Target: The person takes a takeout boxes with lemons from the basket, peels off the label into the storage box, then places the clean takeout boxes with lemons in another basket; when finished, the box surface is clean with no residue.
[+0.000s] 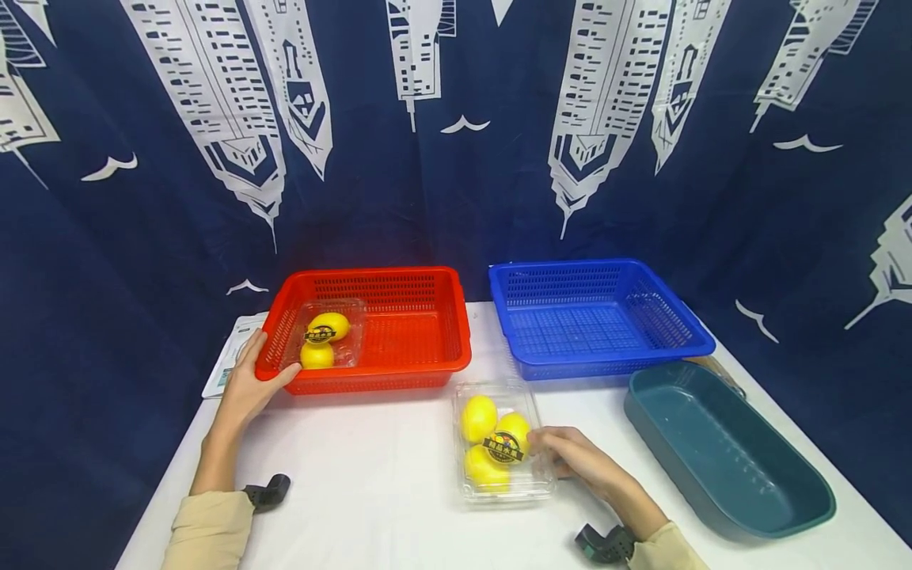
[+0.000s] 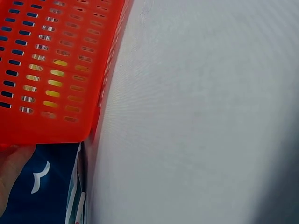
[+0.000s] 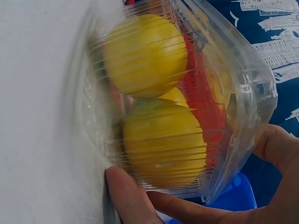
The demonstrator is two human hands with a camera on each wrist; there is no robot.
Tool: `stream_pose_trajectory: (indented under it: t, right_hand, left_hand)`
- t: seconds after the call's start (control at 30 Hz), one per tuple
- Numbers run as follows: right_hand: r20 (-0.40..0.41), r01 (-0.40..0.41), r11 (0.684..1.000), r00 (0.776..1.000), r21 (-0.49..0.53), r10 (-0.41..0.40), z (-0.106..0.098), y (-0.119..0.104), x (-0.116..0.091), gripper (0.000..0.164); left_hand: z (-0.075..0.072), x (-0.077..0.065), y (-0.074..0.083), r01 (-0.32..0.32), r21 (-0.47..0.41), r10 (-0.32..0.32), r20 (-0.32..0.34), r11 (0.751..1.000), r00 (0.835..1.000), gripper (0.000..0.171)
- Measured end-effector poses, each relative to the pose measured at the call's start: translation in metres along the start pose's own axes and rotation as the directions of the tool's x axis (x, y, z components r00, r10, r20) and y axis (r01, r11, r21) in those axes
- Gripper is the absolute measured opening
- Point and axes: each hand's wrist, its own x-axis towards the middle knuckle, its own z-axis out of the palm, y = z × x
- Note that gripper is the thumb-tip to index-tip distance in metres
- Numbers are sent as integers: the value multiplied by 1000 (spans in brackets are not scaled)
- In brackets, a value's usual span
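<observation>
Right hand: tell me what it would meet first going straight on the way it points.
The clear plastic box of yellow fruit: the right hand touches its side, and nothing appears to stand between them.

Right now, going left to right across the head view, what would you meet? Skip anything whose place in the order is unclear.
Left hand → red basket → nearer clear box → right hand → teal tub.

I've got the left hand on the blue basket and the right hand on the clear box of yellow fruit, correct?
Wrong basket: the head view shows the left hand on the red basket. The right hand is on the clear box.
</observation>
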Motion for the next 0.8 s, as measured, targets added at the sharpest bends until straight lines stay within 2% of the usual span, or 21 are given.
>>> stream_pose_trajectory:
  t: [0.3,0.37,0.47,0.57,0.63,0.73,0.8]
  right_hand:
    - [-4,4,1000,1000,23,-4,-1,2,0,52]
    - [-10,6,1000,1000,19,-6,0,2,0,52]
    - [-15,10,1000,1000,14,-10,0,2,1,52]
    - [-18,10,1000,1000,9,-9,0,3,2,53]
    - [-21,5,1000,1000,4,-5,0,3,2,55]
    - [-23,-4,1000,1000,2,4,0,3,1,58]
    - [-21,-5,1000,1000,3,5,0,3,0,59]
  left_hand:
    - [0,-4,5,-11,-74,10,-12,997,1000,100]
    - [-1,-6,9,10,-82,-11,-10,997,1000,101]
    - [-5,-11,19,74,-47,-75,-33,996,997,103]
    - [-7,-18,33,135,-4,-135,-110,991,985,103]
    - [-6,-25,45,137,15,-132,-184,990,974,101]
    - [0,-35,62,91,33,-78,-272,995,959,99]
    - [7,-41,74,39,28,-29,-307,999,951,98]
